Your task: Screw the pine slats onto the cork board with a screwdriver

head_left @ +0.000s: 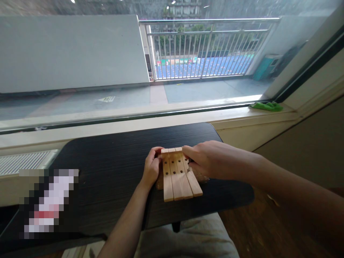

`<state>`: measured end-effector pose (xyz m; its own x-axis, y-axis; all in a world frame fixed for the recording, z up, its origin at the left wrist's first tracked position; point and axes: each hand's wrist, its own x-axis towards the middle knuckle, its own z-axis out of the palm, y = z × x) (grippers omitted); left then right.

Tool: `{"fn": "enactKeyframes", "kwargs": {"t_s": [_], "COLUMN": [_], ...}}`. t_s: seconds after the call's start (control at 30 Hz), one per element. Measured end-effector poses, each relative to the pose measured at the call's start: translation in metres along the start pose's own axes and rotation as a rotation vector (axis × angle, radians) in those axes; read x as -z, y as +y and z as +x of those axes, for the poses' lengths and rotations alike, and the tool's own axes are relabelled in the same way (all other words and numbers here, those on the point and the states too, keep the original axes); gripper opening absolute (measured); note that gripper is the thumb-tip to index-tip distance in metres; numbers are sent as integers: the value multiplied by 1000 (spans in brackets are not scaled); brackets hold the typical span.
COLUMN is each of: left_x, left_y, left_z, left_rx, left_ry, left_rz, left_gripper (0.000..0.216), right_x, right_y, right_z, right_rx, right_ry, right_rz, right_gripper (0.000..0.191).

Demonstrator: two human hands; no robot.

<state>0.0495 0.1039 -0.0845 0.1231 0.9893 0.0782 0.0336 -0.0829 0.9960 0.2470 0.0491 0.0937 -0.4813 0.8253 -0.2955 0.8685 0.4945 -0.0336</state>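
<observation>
A small wooden piece of several pale slats point(179, 184) with two rows of dark holes or screw heads sits near the front of the black table. My left hand point(152, 167) curls round its left side, thumb near the upper edge. Over the rightmost slat, the closed fingers of my right hand point(202, 157) pinch beside a dark hole; what they hold is hidden or too small to name. Beneath the slats lies a brownish, shiny object point(159, 182), mostly covered, its kind unclear.
The black table point(113, 172) stands against a window sill point(129, 128). A blurred-out flat item point(55, 195) lies at its left. On the sill's right end rests a green cloth point(266, 106). A white radiator point(27, 163) is at left. Behind the glass is a balcony railing point(212, 50).
</observation>
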Motion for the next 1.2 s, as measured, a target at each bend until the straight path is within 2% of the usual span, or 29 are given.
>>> {"fn": "enactKeyframes", "kwargs": {"t_s": [0.27,0.67,0.87,1.2], "left_x": [0,1,2,3], "left_y": [2,6,7,8], "left_z": [2,4,6,6], "left_rx": [-6,-77,-66,-79], "left_ry": [1,27,24,16], "left_rz": [78,235,261,270], "left_gripper": [19,23,25,21], "right_x": [-2,-5,-1,3], "right_y": [1,3,0,-2], "right_z": [-2,-4,-5,-7], "right_rx": [30,80,2,-23], "right_ry": [42,6,-25,-54], "right_rz": [33,-29,28,20], "right_gripper": [21,15,19,20]}}
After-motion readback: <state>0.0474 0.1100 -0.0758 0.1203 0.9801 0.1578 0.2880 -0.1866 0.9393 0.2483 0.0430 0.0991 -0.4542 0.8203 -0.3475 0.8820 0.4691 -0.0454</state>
